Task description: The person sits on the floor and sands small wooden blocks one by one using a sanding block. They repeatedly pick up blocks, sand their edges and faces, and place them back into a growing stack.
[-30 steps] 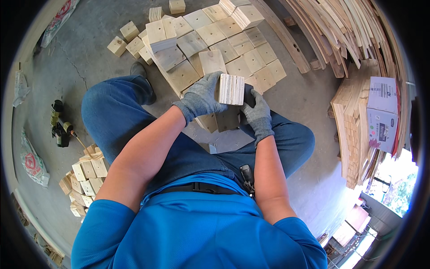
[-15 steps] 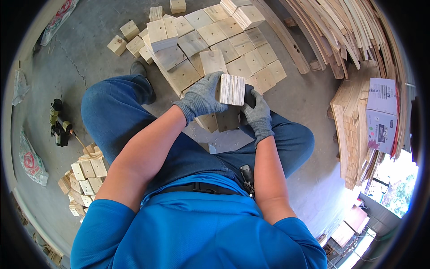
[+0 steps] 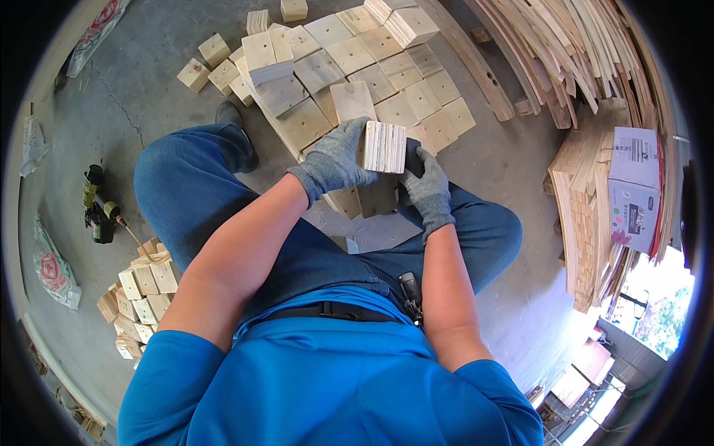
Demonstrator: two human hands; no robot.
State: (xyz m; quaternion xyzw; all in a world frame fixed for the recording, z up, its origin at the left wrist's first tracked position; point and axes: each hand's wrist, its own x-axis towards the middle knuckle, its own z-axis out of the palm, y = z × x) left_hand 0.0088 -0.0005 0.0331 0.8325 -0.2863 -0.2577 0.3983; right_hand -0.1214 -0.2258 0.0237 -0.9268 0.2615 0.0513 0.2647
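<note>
**Two Gloved Hands Clamping a Stack of Wood Squares**

While the person is sitting on the concrete floor (image 3: 134, 89) with knees spread, both hands are closing on one stack of thin wood squares (image 3: 384, 146) held above the lap. The left hand (image 3: 335, 160), in a grey knit glove, is gripping the stack from its left face, fingers wrapping over the top. The right hand (image 3: 428, 186), gloved the same way, is pressing against the right face, so the stack is being squeezed between the two palms. The squares are standing on edge, their layered edges facing the camera.

Just beyond the stack, a spread of flat wood squares (image 3: 372, 74) is lying on the floor, several showing a small hole at the centre. A few loose wood blocks (image 3: 212, 63) are resting at its left. A second pile of small blocks (image 3: 141, 286) is sitting by the person's left hip. A power tool (image 3: 97, 212) is lying near that pile. Long wood slats (image 3: 565, 44) are leaning at the upper right, and a cardboard box (image 3: 632, 189) is resting on stacked boards (image 3: 584, 223) at the right.
</note>
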